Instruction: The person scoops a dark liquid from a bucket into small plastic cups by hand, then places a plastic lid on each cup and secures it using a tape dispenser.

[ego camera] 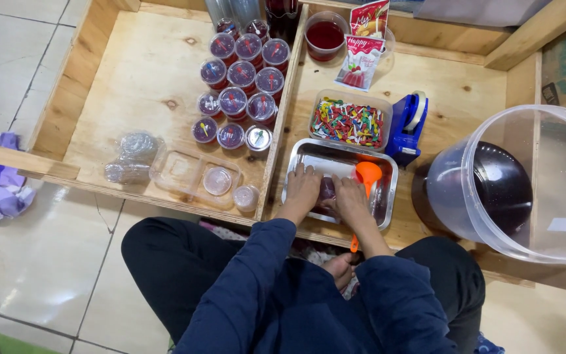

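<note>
Both my hands rest inside a shiny metal tray (309,152) on the wooden surface. My left hand (301,190) and my right hand (350,196) close together around a small clear cup with dark purple filling (327,189), mostly hidden between them. An orange ladle (367,174) lies in the tray beside my right hand, its handle pointing toward me.
Several sealed cups of red-purple drink (242,73) stand in the left compartment, with a clear box of lids (194,174) nearer. Behind the tray sit a tub of colourful picks (348,121), a blue tape dispenser (406,128), and a red-liquid tub (324,36). A large clear bucket (525,183) stands right.
</note>
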